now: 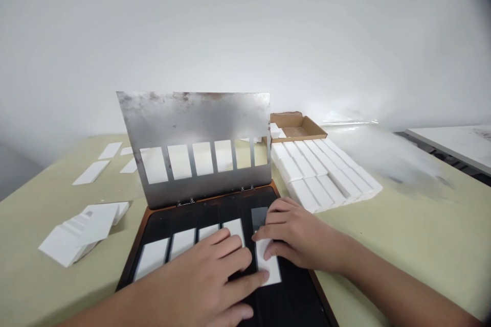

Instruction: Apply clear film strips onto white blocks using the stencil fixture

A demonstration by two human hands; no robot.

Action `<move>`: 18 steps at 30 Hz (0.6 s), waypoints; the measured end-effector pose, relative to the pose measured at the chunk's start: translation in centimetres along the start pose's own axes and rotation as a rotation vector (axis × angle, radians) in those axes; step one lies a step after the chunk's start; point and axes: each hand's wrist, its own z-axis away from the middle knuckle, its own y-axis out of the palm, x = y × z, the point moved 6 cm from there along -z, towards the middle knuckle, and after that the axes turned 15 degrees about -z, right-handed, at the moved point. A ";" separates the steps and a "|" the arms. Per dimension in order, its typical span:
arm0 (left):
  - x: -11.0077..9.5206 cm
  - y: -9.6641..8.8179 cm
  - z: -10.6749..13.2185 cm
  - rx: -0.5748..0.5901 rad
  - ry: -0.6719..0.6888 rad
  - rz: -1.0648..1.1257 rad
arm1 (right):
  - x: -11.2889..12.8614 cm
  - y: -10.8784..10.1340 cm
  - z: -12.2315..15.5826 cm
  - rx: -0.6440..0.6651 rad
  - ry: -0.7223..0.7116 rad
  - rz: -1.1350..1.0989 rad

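Observation:
My left hand [203, 271] lies flat across a black slotted tray [291, 304] with an orange-brown rim. Its fingers rest on a row of white cards [207, 240] in the tray's slots. My right hand [295, 232] curls over the upper end of a white card [270, 268], with the thumb at its edge. Just above that card, a grey slot area [259, 217] shows. A steel stencil plate [194, 117] with a row of rectangular windows stands raised on hinges at the tray's far side.
On the pale green table [402, 250], a fanned stack of white cards [79, 232] lies left of the tray, with loose cards [91, 172] beyond. Rows of white blocks [318, 173] and a cardboard box [295, 127] stand behind right. Another table [452, 145] stands far right.

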 end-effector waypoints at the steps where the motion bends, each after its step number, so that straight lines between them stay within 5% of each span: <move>1: 0.1 0.0 0.0 -0.002 -0.018 -0.014 | 0.0 0.0 0.0 -0.012 -0.010 -0.010; 11: 0.1 -0.1 0.1 -0.024 -0.119 -0.122 | 0.5 0.3 -0.1 -0.088 -0.086 -0.035; 18: 0.2 0.0 0.0 0.016 -0.141 -0.128 | 1.0 0.7 -0.3 -0.042 -0.005 0.026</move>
